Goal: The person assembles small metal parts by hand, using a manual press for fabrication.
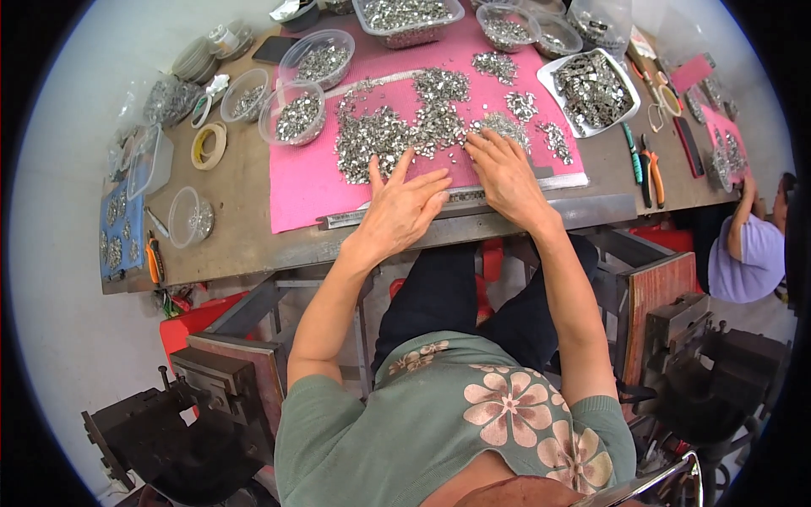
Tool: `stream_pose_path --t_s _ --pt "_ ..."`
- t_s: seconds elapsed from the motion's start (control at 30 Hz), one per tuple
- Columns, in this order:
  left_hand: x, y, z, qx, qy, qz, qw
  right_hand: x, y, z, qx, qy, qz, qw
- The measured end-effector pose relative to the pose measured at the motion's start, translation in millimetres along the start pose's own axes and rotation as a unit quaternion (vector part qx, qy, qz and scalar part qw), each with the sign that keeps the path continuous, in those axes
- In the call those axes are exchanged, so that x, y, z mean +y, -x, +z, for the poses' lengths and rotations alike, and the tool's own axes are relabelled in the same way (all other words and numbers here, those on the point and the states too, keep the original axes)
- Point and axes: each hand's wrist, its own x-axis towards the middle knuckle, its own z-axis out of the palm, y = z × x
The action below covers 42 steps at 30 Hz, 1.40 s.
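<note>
Hundreds of small metal pieces (397, 127) lay on the pink mat (304, 182); left hand (404, 207) and right hand (504, 173) spread flat, pieces probably light, slippery, best pinched singly.

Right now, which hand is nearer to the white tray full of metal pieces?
The right hand. It rests on the pink mat, below and left of the white tray. The left hand lies farther left, by the mat's front edge.

Both hands flat, palms down, left hand (404, 203) fingers spread; right hand (504, 173) beside it, forearms extended
</note>
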Motion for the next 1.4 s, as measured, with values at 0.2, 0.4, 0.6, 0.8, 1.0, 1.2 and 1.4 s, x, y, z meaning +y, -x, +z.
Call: stream_pose_path --t_s 0.2,0.4,0.6,0.8,1.0,1.2,1.4 --pt "-9.2 -18.7 3.0 0.152 0.071 -0.041 0.985 -6.3 14.2 -25.0 -0.071 -0.091 0.008 0.993" --pt "-4.4 -48.7 20.9 0.202 0.020 -0.026 0.979 2.9 12.5 -27.4 0.024 -0.180 0.088 0.979" --pt "-9.3 -53.5 26.4 0.194 -0.029 -0.016 0.980 4.5 12.8 -14.2 0.047 -0.173 0.118 0.977" --pt "-9.8 -55.8 28.9 0.215 -0.001 -0.021 0.976 -2.3 5.6 -7.3 0.066 -0.128 0.082 0.986" --pt "-12.1 -54.1 22.1 0.183 -0.025 0.009 0.983 0.7 3.0 -4.5 0.009 -0.147 0.131 0.980" --pt "-12.3 -59.9 23.4 0.174 -0.015 0.009 0.985 9.8 7.8 -9.0 0.014 -0.153 0.141 0.978" --pt "-9.6 -63.6 27.8 0.176 -0.004 0.014 0.984 6.8 11.5 -6.6 0.084 -0.110 0.112 0.984"
